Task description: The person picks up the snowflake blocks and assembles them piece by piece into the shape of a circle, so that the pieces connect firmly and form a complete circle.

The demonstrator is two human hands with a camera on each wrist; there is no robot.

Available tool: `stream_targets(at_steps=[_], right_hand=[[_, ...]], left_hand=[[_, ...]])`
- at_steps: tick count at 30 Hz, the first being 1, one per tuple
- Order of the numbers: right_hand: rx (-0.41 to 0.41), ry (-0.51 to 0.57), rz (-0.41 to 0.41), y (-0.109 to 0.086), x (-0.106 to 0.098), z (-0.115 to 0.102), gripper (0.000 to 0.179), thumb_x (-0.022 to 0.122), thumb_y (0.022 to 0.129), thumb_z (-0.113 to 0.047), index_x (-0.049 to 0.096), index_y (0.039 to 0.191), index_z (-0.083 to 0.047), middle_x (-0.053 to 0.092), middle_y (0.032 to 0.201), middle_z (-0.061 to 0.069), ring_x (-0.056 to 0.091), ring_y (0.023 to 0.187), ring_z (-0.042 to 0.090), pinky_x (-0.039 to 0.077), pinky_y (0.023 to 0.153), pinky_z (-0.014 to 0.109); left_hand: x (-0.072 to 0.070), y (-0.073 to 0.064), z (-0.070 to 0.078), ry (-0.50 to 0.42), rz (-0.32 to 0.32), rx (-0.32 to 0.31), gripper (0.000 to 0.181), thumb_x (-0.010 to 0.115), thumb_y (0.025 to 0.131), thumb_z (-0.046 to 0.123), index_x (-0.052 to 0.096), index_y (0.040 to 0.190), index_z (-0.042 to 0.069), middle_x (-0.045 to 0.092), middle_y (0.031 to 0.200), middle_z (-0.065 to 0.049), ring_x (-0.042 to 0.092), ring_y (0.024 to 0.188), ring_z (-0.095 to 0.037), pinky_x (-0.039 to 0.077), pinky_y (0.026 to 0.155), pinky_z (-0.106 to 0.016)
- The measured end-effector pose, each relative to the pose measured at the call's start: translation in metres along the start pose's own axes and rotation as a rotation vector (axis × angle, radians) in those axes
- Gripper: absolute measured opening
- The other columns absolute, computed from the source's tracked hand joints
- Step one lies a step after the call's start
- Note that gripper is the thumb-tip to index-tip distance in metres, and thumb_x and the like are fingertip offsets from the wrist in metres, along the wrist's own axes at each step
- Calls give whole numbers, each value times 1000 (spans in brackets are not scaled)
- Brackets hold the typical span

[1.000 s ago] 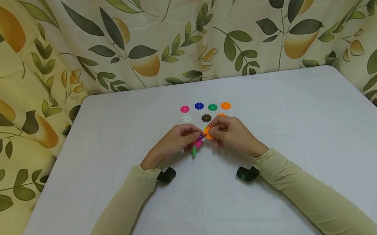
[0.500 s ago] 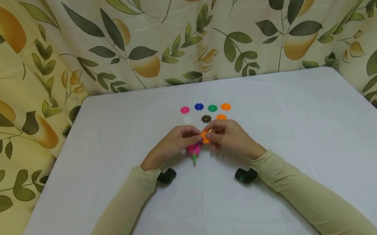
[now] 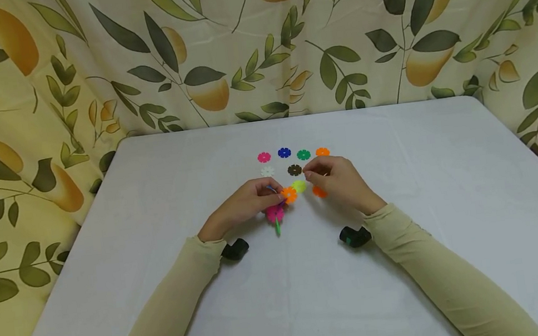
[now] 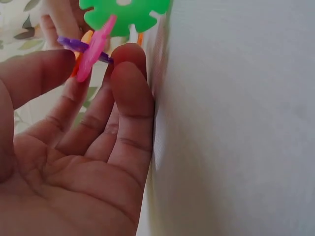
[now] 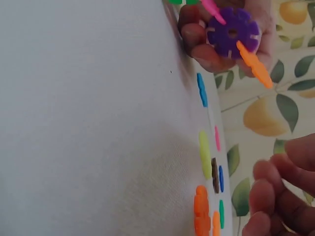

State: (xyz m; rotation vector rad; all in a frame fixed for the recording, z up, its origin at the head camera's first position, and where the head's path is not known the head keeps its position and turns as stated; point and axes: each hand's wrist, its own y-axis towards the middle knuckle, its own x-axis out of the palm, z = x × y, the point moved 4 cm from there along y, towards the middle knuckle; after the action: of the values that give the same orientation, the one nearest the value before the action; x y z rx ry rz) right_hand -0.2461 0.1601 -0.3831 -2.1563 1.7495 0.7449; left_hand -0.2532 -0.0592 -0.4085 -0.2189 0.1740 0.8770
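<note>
My left hand (image 3: 248, 205) holds a small chain of notched plastic flower discs by its purple disc (image 5: 233, 32), thumb on one side and fingers on the other. An orange disc (image 3: 289, 194) and a pink disc (image 3: 275, 214) are slotted into the purple one, at angles to it. A green disc (image 4: 126, 14) hangs from the pink one, on edge in the head view. To the right, apart from the chain, my right hand (image 3: 338, 179) hovers over the loose discs, fingers loosely bent with nothing between them. Its fingertips are close to a brown disc (image 3: 294, 170).
Loose discs lie on the white table (image 3: 286, 311): pink (image 3: 264, 157), dark blue (image 3: 284, 152), green (image 3: 303, 155), white (image 3: 267, 172), yellow (image 3: 299, 187) and orange (image 3: 319, 191). A light blue disc (image 5: 202, 90) is mostly behind my left hand. A patterned curtain (image 3: 255, 52) hangs behind.
My right hand has let go of the orange disc in the chain and moved right and away from me. The left hand still holds the chain, nearly in place.
</note>
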Motion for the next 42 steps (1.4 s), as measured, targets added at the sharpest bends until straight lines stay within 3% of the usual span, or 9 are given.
stream_targets(at_steps=[8,16,25,31,35,42], right_hand=[[-41,-181,-101,17,12,2,19,70,100,-6,77,114,4,72,101,14,62,93,30,50,80,39],[-101,-320,-186,21,18,5,21,74,92,2,75,111,9,69,100,21,61,95,36,52,83,49],[-81,-328,-188,20,21,6,22,75,92,4,67,111,9,66,103,22,60,99,38,52,89,50],[-69,-273,-180,18,19,1,20,71,93,7,58,108,2,62,92,14,56,84,31,49,76,42],[-85,-253,-153,14,16,-2,17,69,95,7,65,111,4,66,93,12,57,85,29,50,77,39],[-111,-177,-145,6,13,-1,9,72,97,1,75,106,0,68,89,7,59,84,26,50,76,39]], left_hand=[[-3,0,-3,-3,-34,-4,11,64,107,12,66,108,1,76,99,-7,62,83,-16,46,76,-27],[-2,1,-3,-4,-46,-4,19,64,108,14,71,118,0,75,105,-6,63,92,-19,48,86,-29],[-2,-4,-4,4,-48,-10,16,64,107,14,71,113,1,74,103,-6,62,92,-19,48,86,-30],[-7,-3,-7,-43,-42,5,16,62,108,12,69,118,1,74,103,-9,62,89,-20,49,82,-30],[-9,-3,-7,-54,-27,0,18,62,108,12,68,121,1,75,104,-8,62,90,-20,50,82,-29],[-7,-2,-10,-76,-26,-11,13,63,108,13,68,112,1,73,98,-7,57,83,-19,47,77,-28]])
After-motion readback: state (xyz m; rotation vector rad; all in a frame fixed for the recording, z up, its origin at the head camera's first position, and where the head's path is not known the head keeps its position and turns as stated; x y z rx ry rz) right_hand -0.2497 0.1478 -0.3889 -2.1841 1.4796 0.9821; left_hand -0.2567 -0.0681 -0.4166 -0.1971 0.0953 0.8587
